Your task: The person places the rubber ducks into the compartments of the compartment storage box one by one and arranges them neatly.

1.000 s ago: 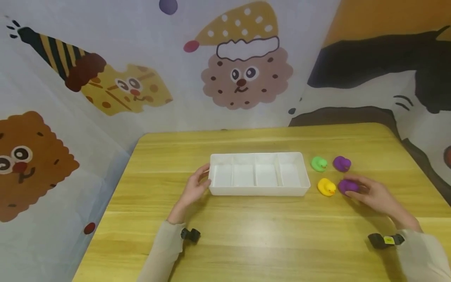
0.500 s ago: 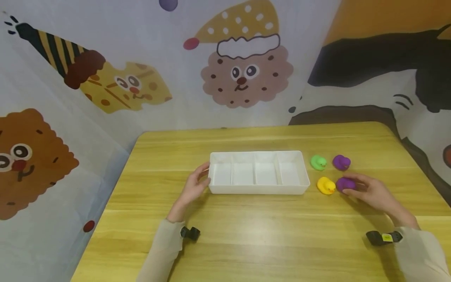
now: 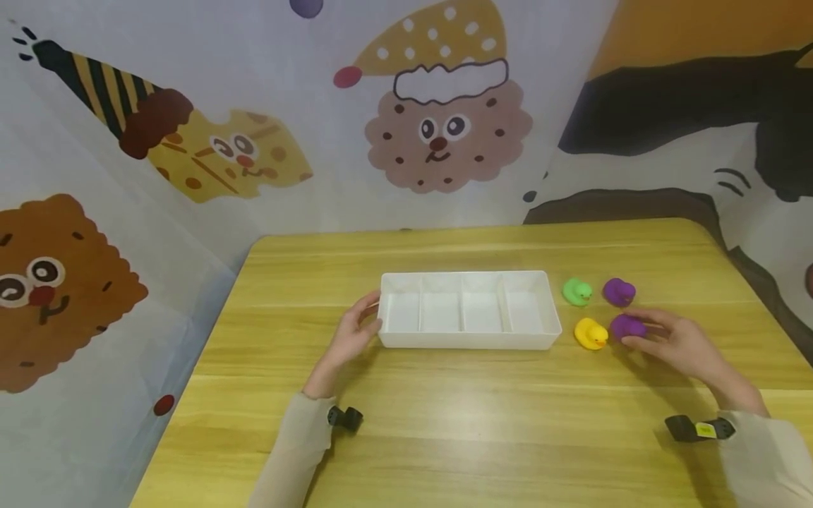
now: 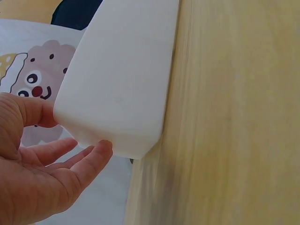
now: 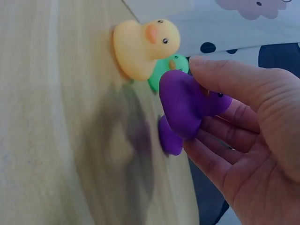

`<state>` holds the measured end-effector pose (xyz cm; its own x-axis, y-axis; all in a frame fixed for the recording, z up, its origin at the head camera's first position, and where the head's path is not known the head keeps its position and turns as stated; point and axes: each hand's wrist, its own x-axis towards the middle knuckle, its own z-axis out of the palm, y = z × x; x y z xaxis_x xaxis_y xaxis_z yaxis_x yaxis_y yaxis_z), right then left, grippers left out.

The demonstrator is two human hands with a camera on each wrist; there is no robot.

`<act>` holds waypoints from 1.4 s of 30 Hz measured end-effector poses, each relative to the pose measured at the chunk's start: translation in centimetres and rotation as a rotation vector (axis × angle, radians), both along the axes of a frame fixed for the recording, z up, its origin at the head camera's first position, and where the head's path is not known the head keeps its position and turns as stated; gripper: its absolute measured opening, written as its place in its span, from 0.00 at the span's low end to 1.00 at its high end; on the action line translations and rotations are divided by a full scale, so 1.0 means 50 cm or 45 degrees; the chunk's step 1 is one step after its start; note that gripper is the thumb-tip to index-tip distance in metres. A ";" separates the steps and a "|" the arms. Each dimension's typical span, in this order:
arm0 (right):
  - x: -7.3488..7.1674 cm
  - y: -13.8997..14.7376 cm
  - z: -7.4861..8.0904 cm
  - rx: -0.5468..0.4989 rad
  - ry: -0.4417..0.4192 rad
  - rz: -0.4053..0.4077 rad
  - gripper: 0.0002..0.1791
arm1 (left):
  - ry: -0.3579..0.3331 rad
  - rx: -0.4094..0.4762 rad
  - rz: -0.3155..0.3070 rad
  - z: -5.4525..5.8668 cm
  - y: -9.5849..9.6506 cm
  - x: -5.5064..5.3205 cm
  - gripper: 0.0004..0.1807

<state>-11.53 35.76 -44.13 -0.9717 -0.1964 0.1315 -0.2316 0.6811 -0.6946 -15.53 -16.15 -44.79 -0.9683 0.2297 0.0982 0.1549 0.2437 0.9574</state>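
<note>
In the head view my right hand (image 3: 682,346) pinches a purple rubber duck (image 3: 626,327) between thumb and fingers. The right wrist view shows that duck raised a little off the table, its shadow to one side. A yellow duck (image 3: 591,334) stands just left of it, with a green duck (image 3: 577,291) and a second purple duck (image 3: 619,291) behind. At the opposite end of the white four-compartment tray (image 3: 470,341), my left hand (image 3: 352,333) rests its thumb and loosely bent fingers against the end wall. All the tray's compartments are bare.
The wooden table (image 3: 470,423) carries the tray at its middle and the ducks to the tray's right. Behind the far table edge hangs a cloth backdrop (image 3: 305,212) with cartoon food prints. Both wrists wear black cameras.
My right fingers have closed on the nearer purple duck, which has risen slightly. My left hand and the tray hold their places.
</note>
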 end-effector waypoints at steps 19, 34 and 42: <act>-0.009 -0.027 0.042 0.036 0.138 0.047 0.26 | -0.032 0.020 0.013 0.005 0.002 0.003 0.28; -0.024 -0.060 0.069 0.074 0.127 0.069 0.26 | -0.006 0.015 0.002 0.000 0.001 0.001 0.28; -0.044 -0.072 0.076 0.064 0.300 0.122 0.24 | 0.094 0.057 -0.027 -0.015 -0.005 -0.001 0.27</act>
<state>-13.73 32.18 -40.32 -0.8922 -0.2977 0.3397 -0.4479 0.6805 -0.5799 -15.59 -16.40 -45.53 -0.9530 0.2437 0.1799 0.2302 0.1965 0.9531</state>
